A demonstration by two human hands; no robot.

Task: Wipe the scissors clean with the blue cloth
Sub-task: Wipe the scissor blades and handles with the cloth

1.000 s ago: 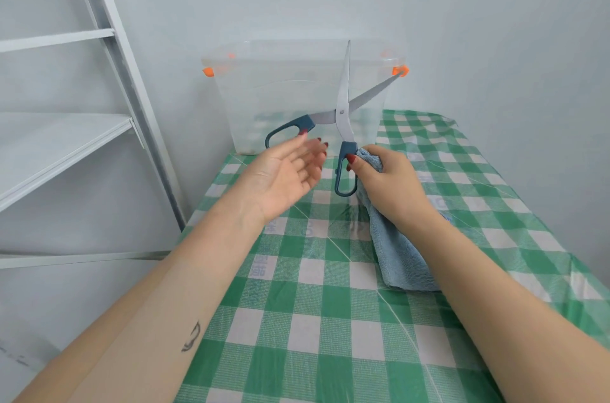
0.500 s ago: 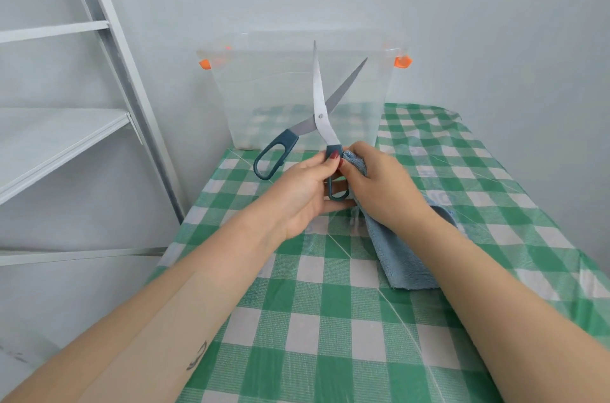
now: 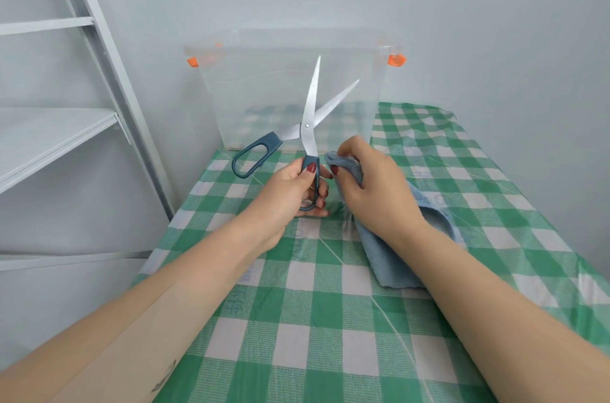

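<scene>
The scissors (image 3: 307, 125) are being held up above the table (image 3: 297, 320), blades splayed open and pointing up and away in front of a clear storage box (image 3: 290, 79); the lower handle loop (image 3: 312, 170) is being clasped by the left grip (image 3: 290, 191), thumb on top and fingers curled round it, while the other handle loop (image 3: 254, 155) is hanging free to the left; the blue cloth (image 3: 389, 257) is being pinched at its bunched upper end by the right grip (image 3: 373, 191), just beside the held handle, its tail trailing down onto the table. The scissors are being judged light but rigid, the steel blades smooth, probably slippery, and sharp along the inner edges; the plastic handle is being judged the safe hold, and the free blade may swing on its pivot unless steadied; the cloth is being judged soft and limp, best folded thick over a blade and drawn along the flat from pivot to tip. The table is being covered by a glossy-looking green-and-white checked cover (image 3: 495, 204); a white shelf unit (image 3: 59, 132) is standing at the left; the corner is being closed in by pale walls (image 3: 495, 23).
</scene>
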